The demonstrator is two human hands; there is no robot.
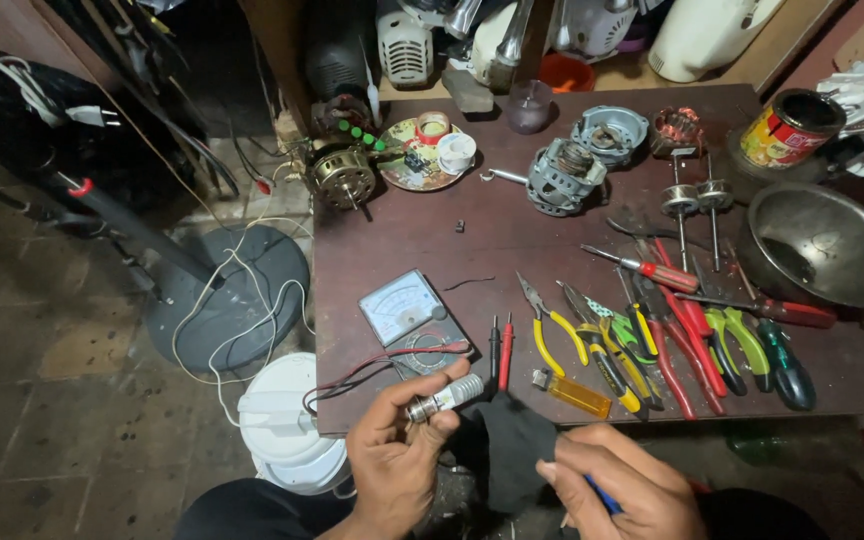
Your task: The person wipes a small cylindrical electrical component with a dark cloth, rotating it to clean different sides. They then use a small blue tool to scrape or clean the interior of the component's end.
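Note:
My left hand (pixel 399 450) grips a small silver cylindrical metal part (pixel 444 397) between thumb and fingers at the near edge of the dark brown table (pixel 392 240). My right hand (pixel 620 488) pinches a black cloth (pixel 510 450) and also has a blue object partly hidden under the fingers. The cloth hangs between both hands. Just beyond the hands lie an analog multimeter (pixel 404 310) with red and black probes (pixel 500 352), and an orange lighter (pixel 572 392).
Several pliers and screwdrivers (pixel 672 330) lie in a row to the right. A steel bowl (pixel 820 245), a tin can (pixel 790 128), motor housings (pixel 564 175), rotor shafts (pixel 694 200) and a plate of small parts (pixel 422 155) sit farther back. A fan base (pixel 227 295) with white cable stands on the floor at left.

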